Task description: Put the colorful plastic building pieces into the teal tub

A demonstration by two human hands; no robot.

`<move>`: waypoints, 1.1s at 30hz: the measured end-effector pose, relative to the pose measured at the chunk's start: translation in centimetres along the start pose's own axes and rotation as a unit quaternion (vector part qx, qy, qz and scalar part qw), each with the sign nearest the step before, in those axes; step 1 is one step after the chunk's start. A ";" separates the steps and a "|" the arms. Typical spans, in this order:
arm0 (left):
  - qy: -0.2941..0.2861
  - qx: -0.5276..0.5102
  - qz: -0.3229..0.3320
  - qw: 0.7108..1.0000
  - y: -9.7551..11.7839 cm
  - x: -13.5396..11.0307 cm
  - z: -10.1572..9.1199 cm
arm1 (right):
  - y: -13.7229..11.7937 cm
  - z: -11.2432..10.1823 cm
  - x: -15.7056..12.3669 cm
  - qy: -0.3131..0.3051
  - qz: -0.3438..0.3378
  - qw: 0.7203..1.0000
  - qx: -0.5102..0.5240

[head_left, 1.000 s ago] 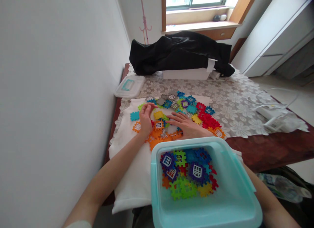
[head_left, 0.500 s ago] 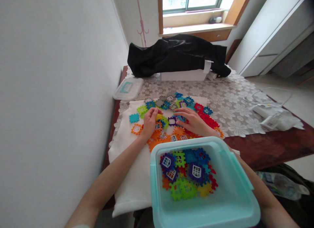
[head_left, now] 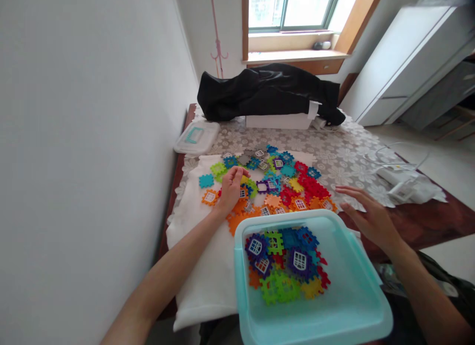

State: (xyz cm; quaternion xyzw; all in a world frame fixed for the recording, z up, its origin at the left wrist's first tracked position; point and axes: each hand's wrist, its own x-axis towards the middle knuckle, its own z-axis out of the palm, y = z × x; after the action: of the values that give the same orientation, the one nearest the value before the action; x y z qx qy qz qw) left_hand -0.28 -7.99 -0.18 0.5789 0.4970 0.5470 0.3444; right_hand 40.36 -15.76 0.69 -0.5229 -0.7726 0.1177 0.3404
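Observation:
My left hand [head_left: 231,190] is over the left part of a spread of colourful notched plastic building tiles, with thumb and fingers pinched together. A yellow tile [head_left: 244,179] shows right by its fingertips; whether it is held I cannot tell. My right hand [head_left: 371,220] hovers right of the spread, past the table edge, fingers stretched out and holding nothing. In front stands a light teal plastic bin [head_left: 341,305] with several tiles inside, among them a purple tile with a white window insert [head_left: 300,260]. Red tiles [head_left: 314,187] lie nearest to my right hand.
The tiles lie on a white cloth [head_left: 208,280] over a patterned tablecloth [head_left: 349,162]. A clear lid with a teal handle [head_left: 196,137] lies at the back left. Black fabric [head_left: 267,92] covers a white box [head_left: 276,122]. A plastic-wrapped item [head_left: 411,184] is at right.
My right hand has moved from above the middle of the tiles to the right, beyond the bin's far right corner, uncovering yellow, red and teal tiles. My left hand stays pinched in nearly the same place.

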 end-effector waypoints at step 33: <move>0.008 -0.015 -0.010 1.000 -0.1 -0.1 0.0 | -2.7 10.4 8.1 -0.161 -0.207 0.958 -0.115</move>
State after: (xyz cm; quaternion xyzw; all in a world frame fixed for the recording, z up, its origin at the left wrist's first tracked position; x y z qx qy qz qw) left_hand -0.28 -8.03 -0.25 0.5639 0.4973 0.5559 0.3545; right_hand 29.86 -7.92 -2.28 -0.3613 -0.9168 0.0375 0.1660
